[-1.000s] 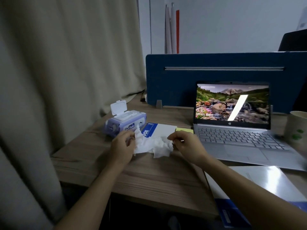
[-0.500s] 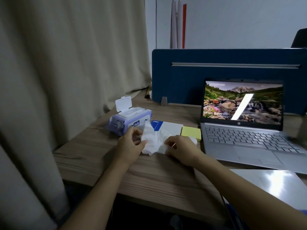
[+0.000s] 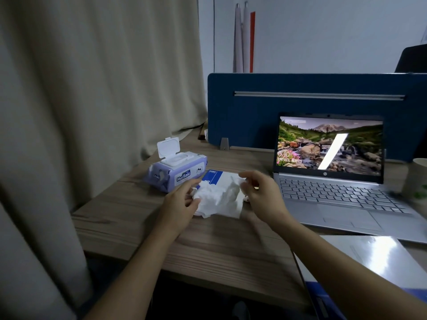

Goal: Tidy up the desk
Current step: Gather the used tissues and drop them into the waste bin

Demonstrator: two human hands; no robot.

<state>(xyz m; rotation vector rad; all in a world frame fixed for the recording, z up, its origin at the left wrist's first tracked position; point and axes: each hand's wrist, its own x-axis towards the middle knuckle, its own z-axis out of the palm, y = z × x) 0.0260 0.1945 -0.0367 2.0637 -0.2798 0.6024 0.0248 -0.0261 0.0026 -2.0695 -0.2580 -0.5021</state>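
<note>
hands: left hand (image 3: 182, 199) and right hand (image 3: 261, 195) grip crumpled wipe (image 3: 219, 199).

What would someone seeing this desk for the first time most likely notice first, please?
Probably the lit laptop at the right, its bright landscape screen standing out in the dim room. Next, the crumpled white wipe in the middle of the desk, held between the left hand and the right hand. Just behind the left hand sits a purple wipes pack with its lid flipped open.
</note>
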